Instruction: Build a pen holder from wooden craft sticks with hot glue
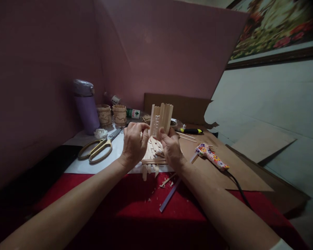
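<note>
A cup-like piece of upright wooden craft sticks (pixel 166 116) is held up in the middle, with clear ridged plastic showing through a gap in its left front. My right hand (pixel 172 147) grips its lower right part, the thumb on the front. Just left of it is my left hand (pixel 136 140), its fingers bent together and the fingertips near the piece's left edge; whether something small is between them cannot be made out. Below both hands lies a pile of loose craft sticks (pixel 151 150) on white paper.
Gold-handled scissors (pixel 101 147), a purple bottle (pixel 86 109) and two stick-covered cups (pixel 119 115) stand or lie left. A patterned glue gun (pixel 212 157) with a black cord rests on cardboard (pixel 240 173) at right, near a black-yellow cutter (pixel 191 131). Wood scraps litter the red cloth (pixel 130 198).
</note>
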`<state>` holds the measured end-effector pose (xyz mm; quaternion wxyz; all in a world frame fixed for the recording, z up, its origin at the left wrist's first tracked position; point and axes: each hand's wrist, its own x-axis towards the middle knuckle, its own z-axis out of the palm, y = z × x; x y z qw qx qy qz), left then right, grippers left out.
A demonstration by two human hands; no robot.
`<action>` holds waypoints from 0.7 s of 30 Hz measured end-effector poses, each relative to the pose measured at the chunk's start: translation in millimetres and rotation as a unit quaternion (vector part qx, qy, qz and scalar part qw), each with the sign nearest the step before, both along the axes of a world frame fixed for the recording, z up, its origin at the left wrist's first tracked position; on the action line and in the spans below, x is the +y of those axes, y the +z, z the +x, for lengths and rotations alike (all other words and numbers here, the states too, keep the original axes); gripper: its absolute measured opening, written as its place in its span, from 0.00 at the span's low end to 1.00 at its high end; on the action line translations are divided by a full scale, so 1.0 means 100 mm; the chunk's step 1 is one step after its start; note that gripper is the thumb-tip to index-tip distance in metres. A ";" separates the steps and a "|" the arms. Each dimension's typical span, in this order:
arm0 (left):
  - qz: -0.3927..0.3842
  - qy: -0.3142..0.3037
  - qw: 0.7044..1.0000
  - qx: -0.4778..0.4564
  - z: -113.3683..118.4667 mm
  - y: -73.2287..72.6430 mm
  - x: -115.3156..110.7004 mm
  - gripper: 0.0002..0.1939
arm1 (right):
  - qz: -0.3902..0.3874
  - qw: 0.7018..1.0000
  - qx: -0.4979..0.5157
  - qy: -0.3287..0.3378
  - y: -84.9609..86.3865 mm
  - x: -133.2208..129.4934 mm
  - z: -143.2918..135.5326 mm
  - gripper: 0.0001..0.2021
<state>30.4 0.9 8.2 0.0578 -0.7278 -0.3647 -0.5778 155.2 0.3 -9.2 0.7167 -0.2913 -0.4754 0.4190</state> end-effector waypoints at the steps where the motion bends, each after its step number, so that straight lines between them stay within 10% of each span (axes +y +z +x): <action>1: -0.009 0.002 1.000 -0.005 -0.02 0.00 0.02 0.06 | 0.004 1.000 -0.011 -0.004 -0.01 0.00 -0.01 0.17; 21: 0.000 0.022 1.000 0.014 -0.03 -0.02 0.06 0.03 | 0.047 0.986 -0.136 -0.083 0.04 -0.17 -0.07 0.15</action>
